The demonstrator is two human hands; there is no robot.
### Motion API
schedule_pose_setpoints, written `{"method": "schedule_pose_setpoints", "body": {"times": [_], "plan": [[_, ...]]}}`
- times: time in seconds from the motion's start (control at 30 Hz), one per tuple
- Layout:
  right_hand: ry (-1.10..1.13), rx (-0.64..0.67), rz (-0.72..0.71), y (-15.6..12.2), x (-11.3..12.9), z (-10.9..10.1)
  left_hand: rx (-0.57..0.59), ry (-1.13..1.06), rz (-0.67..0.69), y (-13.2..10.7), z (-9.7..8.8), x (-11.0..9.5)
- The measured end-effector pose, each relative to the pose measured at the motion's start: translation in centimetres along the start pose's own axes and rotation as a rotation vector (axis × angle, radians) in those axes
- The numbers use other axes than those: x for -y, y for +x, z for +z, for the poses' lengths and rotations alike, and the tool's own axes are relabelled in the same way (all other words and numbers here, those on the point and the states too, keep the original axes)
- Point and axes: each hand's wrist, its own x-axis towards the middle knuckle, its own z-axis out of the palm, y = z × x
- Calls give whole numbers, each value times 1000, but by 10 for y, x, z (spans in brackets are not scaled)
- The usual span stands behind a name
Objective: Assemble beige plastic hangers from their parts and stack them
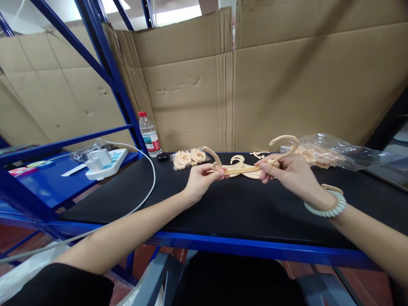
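A beige plastic hanger piece (242,171) stretches between my two hands above the black tabletop. My left hand (202,180) pinches its left end, where a curved arm (213,155) rises above the fingers. My right hand (288,173) is closed around the other end, and a large beige hook (288,138) curves up over it. The fingers hide how these parts join. Just behind, partly covered by the held piece, another beige hanger with a curled hook (237,159) lies on the table.
A clear bag of beige hooks (188,158) lies at the back left, near a water bottle (149,136) and a small black object (162,157). A larger plastic bag of beige parts (321,151) is at the right. A white power strip (107,164) and cable (154,178) are left.
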Motion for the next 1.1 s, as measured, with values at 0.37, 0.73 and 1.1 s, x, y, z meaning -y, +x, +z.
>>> {"method": "schedule_pose_setpoints", "body": {"times": [0.37,0.73,1.1], "plan": [[-8,124,99,14,-17,-6,-69,-138,-142,1,5,1],[-1152,-347,-415,-4,2,-9,-124,-121,-193,-1,6,2],[-1057,131,-504,-9,-10,53,-36,-208,-306,-7,14,-4]]}}
